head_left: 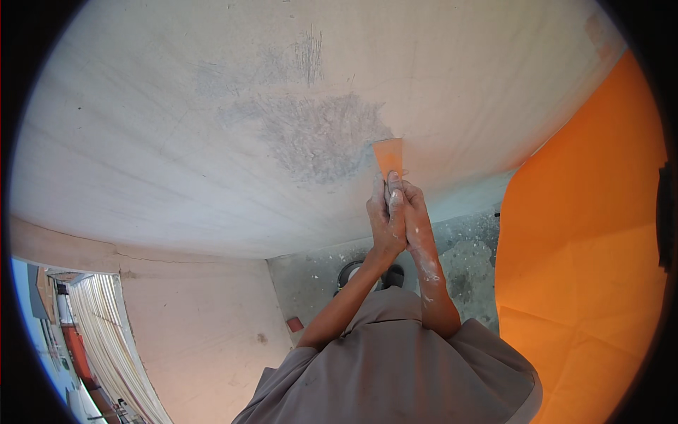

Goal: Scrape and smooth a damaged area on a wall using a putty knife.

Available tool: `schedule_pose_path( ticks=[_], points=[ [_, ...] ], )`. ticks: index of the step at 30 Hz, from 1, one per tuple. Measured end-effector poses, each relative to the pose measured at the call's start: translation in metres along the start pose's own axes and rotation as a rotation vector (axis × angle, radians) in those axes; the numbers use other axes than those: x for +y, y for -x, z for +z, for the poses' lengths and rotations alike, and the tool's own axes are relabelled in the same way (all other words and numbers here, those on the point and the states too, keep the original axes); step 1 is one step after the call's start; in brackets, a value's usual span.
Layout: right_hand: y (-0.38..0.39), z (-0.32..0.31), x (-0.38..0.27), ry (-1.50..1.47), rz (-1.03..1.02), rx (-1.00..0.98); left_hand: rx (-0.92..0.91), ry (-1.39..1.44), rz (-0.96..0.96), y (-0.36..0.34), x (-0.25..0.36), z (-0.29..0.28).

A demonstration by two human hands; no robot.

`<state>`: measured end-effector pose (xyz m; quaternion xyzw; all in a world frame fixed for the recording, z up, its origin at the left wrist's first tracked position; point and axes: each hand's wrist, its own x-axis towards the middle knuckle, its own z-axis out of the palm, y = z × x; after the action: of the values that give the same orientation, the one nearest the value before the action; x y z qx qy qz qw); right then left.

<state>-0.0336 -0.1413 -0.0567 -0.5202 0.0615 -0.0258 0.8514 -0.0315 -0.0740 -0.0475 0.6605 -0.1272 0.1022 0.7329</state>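
Note:
Both my hands are closed together around a putty knife point(389, 152) with a wide flat blade that looks orange. Its blade edge meets the pale wall point(176, 141) at the right side of a rough, scraped grey patch point(318, 131). My left hand point(385, 220) grips from the left, thumb pointing up toward the blade. Against it, my right hand point(417, 215) wraps the other side, with white dust on its fingers and wrist. The knife's handle is hidden inside my hands.
An orange sheet point(579, 247) hangs along the right. White specks dot the grey floor point(462, 261) around my dark shoe point(393, 275). On the left stands a low pale wall point(198, 325), with corrugated roofing point(106, 325) beyond it. A small reddish block point(294, 324) lies by its base.

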Motion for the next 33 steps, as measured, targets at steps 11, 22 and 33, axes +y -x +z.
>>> schedule_pose_path(
  ticks=[11,22,33],
  points=[
    [-0.006,0.004,0.005,0.304,-0.097,0.115,-0.050,-0.016,-0.014,-0.009,-0.012,-0.009],
    [-0.014,-0.004,-0.009,0.543,-0.172,0.108,0.038,0.214,0.033,-0.008,-0.037,0.011],
    [-0.020,-0.007,0.011,0.220,-0.047,-0.018,0.079,0.069,0.091,-0.018,-0.024,-0.003]
  ],
)
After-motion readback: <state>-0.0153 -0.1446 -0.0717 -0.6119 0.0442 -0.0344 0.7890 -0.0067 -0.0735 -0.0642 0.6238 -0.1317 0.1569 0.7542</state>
